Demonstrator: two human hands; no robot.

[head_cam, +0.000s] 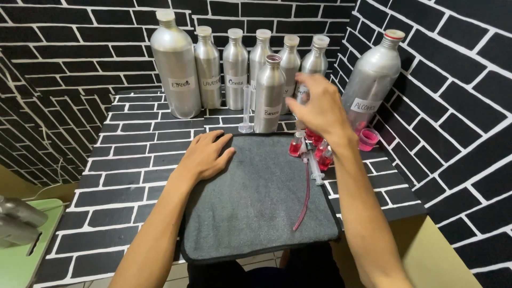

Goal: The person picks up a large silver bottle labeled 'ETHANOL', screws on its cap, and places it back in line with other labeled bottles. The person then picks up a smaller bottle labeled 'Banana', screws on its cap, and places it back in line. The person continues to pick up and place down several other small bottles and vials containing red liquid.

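Note:
My left hand (pixel 205 154) lies flat, palm down, on the upper left corner of a grey mat (pixel 256 208). My right hand (pixel 319 106) hovers, blurred, with fingers spread above several small bottles of pink liquid (pixel 296 145) at the mat's upper right; it holds nothing that I can see. A clear syringe (pixel 314 169) with a thin red tube (pixel 304 200) lies on the mat below those bottles. An uncapped silver bottle (pixel 269 93) stands just behind the mat, with a narrow clear measuring cylinder (pixel 246 109) to its left.
A row of labelled silver bottles (pixel 176 66) with caps lines the back wall. A larger silver bottle (pixel 373 74) stands at the right, with a pink cup (pixel 368 138) at its foot. The table (pixel 128 176) and walls are painted like black brick. A green surface (pixel 21 250) sits at lower left.

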